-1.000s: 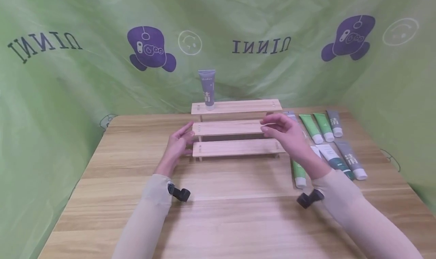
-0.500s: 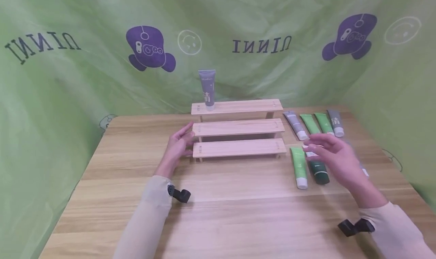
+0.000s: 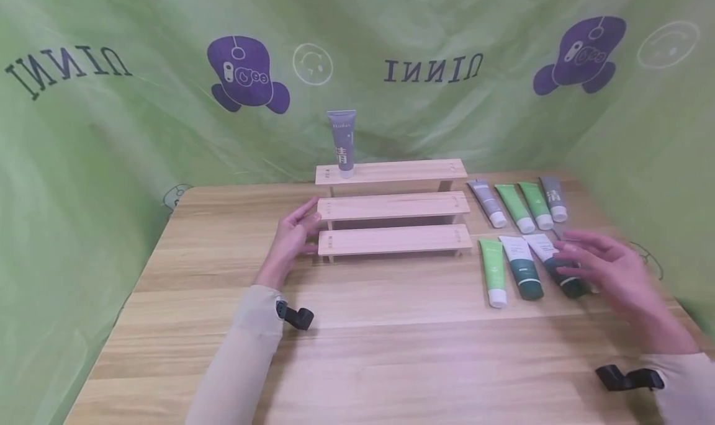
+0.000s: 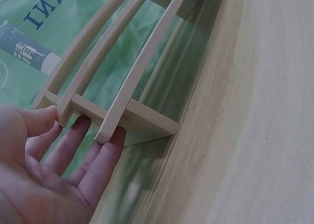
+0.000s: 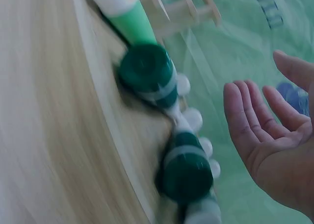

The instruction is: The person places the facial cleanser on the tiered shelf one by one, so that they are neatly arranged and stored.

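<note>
A three-step wooden display rack [image 3: 393,206] stands toward the back of the table. My left hand [image 3: 286,242] holds its left end; in the left wrist view the thumb lies at the middle step's end and the fingertips reach around the lower step ends. A grey-purple squeeze tube [image 3: 342,141] stands cap-down on the top step's left end. My right hand [image 3: 620,273], holding nothing, is over the right end of the front tube row, fingers loosely bent. Just left of it lies a white-and-green tube [image 3: 544,251], whose cap end shows dark green in the right wrist view.
Another white-and-green tube [image 3: 522,267] and a light green tube [image 3: 493,270] lie further left. Behind them lie two green tubes [image 3: 515,208], a grey-purple tube [image 3: 487,203] and a grey tube [image 3: 553,198]. A green printed curtain [image 3: 436,121] surrounds the table.
My right hand has moved from the rack's right end rightward and toward me, over the tubes to the front row's right end. The left hand stays at the rack.
</note>
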`<state>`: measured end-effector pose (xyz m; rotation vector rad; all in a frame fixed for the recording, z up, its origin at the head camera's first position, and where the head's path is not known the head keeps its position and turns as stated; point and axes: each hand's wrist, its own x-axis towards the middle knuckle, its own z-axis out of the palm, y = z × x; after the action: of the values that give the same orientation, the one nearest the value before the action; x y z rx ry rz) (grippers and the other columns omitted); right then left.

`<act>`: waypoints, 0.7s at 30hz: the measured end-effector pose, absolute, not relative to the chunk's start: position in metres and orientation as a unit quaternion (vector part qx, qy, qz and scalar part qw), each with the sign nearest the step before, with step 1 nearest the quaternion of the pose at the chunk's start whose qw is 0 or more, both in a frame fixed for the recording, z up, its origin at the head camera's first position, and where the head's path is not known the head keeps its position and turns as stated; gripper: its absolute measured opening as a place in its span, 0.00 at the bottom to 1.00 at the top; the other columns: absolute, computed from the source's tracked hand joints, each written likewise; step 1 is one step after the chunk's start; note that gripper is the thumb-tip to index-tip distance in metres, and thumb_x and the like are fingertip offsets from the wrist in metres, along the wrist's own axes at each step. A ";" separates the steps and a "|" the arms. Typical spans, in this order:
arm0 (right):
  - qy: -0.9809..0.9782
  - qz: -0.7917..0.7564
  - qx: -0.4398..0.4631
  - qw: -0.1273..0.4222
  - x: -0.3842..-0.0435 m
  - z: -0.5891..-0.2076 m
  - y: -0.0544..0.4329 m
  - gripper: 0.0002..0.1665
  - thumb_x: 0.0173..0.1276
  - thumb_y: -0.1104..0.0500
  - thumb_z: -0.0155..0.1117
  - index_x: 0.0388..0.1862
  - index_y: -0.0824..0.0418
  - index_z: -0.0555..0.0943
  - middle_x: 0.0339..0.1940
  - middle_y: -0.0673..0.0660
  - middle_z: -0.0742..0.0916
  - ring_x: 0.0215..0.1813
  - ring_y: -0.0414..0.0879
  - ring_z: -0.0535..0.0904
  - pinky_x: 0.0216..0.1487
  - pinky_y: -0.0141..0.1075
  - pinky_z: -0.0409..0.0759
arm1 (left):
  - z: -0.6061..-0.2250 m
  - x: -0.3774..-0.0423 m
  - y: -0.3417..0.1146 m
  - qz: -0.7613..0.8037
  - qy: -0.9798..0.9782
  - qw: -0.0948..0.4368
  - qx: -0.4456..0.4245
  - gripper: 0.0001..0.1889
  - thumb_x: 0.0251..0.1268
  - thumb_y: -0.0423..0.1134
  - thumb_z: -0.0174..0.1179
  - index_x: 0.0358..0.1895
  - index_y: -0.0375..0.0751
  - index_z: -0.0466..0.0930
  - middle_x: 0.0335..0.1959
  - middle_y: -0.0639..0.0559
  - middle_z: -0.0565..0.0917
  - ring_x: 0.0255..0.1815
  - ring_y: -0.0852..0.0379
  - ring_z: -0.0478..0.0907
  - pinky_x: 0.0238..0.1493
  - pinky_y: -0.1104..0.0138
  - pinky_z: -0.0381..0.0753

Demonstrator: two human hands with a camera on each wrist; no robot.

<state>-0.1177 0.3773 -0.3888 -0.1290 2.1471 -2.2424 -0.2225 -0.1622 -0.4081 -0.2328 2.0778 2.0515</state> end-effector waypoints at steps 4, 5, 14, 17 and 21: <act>0.704 -0.709 -0.020 0.030 -0.125 -0.388 0.401 0.21 0.76 0.71 0.55 0.62 0.53 0.80 0.48 0.48 0.89 0.45 0.43 0.87 0.43 0.34 0.87 | -0.408 -0.223 -0.162 0.693 0.709 0.102 -0.077 0.26 0.76 0.45 0.56 0.73 0.69 0.67 0.65 0.48 0.77 0.58 0.45 0.78 0.48 0.53 0.87; 0.706 -0.707 -0.013 0.033 -0.127 -0.387 0.407 0.21 0.77 0.70 0.55 0.61 0.52 0.80 0.48 0.48 0.89 0.44 0.43 0.87 0.42 0.33 0.87 | -0.407 -0.223 -0.162 0.693 0.710 0.101 -0.077 0.26 0.76 0.45 0.56 0.73 0.69 0.68 0.66 0.48 0.76 0.58 0.45 0.78 0.48 0.53 0.87; 0.680 -0.728 -0.042 0.069 -0.142 -0.392 0.450 0.25 0.79 0.73 0.45 0.58 0.49 0.82 0.48 0.49 0.90 0.46 0.41 0.87 0.42 0.32 0.87 | -0.407 -0.223 -0.161 0.705 0.699 0.096 -0.077 0.25 0.76 0.44 0.57 0.72 0.70 0.69 0.69 0.48 0.75 0.58 0.43 0.79 0.47 0.52 0.87; 0.676 -0.731 -0.027 0.085 -0.143 -0.394 0.461 0.25 0.79 0.72 0.45 0.57 0.49 0.82 0.48 0.49 0.90 0.46 0.41 0.87 0.42 0.32 0.87 | -0.406 -0.223 -0.161 0.705 0.698 0.095 -0.075 0.25 0.76 0.44 0.57 0.71 0.70 0.70 0.68 0.48 0.75 0.58 0.43 0.79 0.47 0.52 0.87; 0.715 -0.692 0.021 0.098 -0.145 -0.396 0.470 0.22 0.79 0.68 0.50 0.52 0.43 0.83 0.45 0.44 0.89 0.44 0.39 0.86 0.40 0.32 0.86 | -0.406 -0.224 -0.162 0.708 0.696 0.097 -0.075 0.25 0.76 0.43 0.57 0.72 0.69 0.69 0.67 0.47 0.76 0.58 0.43 0.79 0.48 0.52 0.87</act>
<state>-0.1446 0.4695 -0.3959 0.0632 2.1147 -2.0484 -0.2239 -0.1621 -0.4058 -0.2232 2.0599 2.0960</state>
